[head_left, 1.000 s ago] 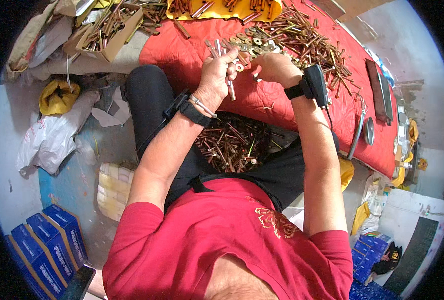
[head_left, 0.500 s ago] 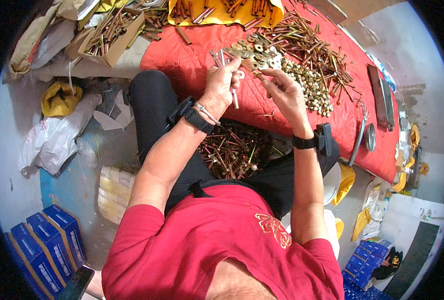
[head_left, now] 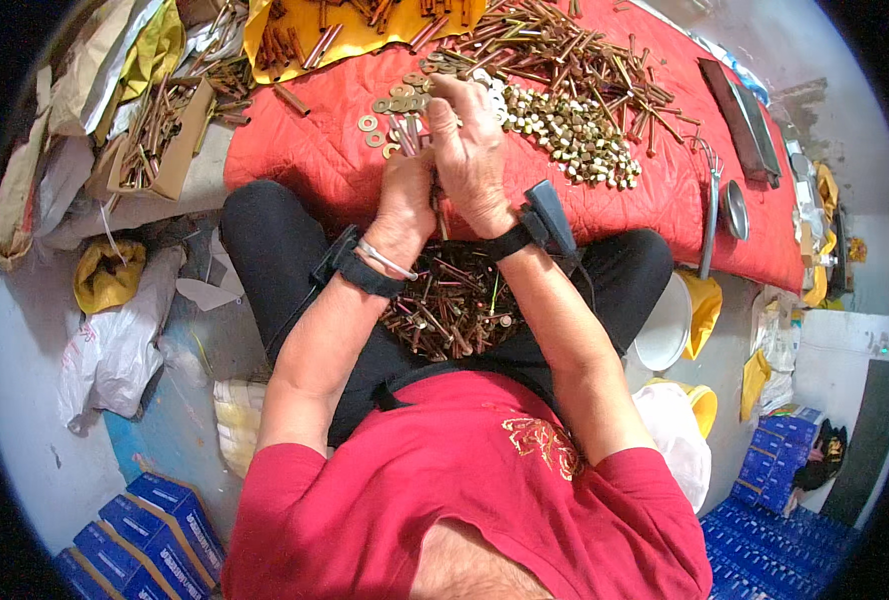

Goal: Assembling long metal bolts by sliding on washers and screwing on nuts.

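Note:
My left hand (head_left: pixel 408 195) is closed around several long, thin metal bolts (head_left: pixel 406 136), whose ends stick out beyond the fingers. Pressed close beside it is my right hand (head_left: pixel 473 165), fingers stretched forward and partly apart; I see nothing held in it, though its palm side is hidden. Just past the hands, flat round washers (head_left: pixel 402 103) lie scattered on a red quilted cloth (head_left: pixel 305 150). Right of them is a heap of small brassy nuts (head_left: pixel 575 135). Between my legs, below the hands, sits a mass of loose reddish-gold bolts (head_left: pixel 450 310).
A larger bolt heap (head_left: pixel 585 60) spreads at the far right of the cloth. More metal pieces lie on a yellow sheet (head_left: pixel 350 50) and in a cardboard box (head_left: pixel 180 140). Blue boxes (head_left: pixel 150 535) stand at lower left. A metal dish (head_left: pixel 735 210) lies at the right.
My right hand has moved left from the washers and nuts to my left hand, its pinch opened out. My left hand has drawn slightly nearer me. The view has shifted.

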`<state>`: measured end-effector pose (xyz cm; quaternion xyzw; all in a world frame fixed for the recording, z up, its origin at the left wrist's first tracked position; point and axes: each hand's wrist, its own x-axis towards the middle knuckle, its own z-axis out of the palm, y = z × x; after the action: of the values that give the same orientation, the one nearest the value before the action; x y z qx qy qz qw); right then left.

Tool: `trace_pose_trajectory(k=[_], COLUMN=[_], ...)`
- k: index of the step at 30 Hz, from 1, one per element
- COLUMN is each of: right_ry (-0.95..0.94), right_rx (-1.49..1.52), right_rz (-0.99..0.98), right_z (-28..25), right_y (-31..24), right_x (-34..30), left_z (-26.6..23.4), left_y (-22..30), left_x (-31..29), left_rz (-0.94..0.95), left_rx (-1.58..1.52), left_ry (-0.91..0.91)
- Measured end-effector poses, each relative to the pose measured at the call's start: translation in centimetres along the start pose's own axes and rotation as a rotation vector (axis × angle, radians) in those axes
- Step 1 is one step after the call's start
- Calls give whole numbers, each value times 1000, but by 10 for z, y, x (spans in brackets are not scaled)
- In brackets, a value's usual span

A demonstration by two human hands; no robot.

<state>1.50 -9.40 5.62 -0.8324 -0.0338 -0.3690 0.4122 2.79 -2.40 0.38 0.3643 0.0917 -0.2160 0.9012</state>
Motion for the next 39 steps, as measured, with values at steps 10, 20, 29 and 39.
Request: trace_pose_trajectory(k=[10, 20, 29, 39], right_ry=[-252, -345, -311, -273], right_rx=[-436, -627, 633, 674], right_rz=[24, -200, 458, 455], right_z=[-96, -81, -85, -84], right_y=[92, 97, 40, 27], right_x=[22, 9, 0, 2], left_z=[-13, -11, 11, 7], left_y=[25, 21, 32, 45], left_x=[9, 2, -27, -35], left_rz=[-195, -223, -90, -56], left_rx=[-57, 3, 241, 253], left_ry=[-98, -47, -309, -385])
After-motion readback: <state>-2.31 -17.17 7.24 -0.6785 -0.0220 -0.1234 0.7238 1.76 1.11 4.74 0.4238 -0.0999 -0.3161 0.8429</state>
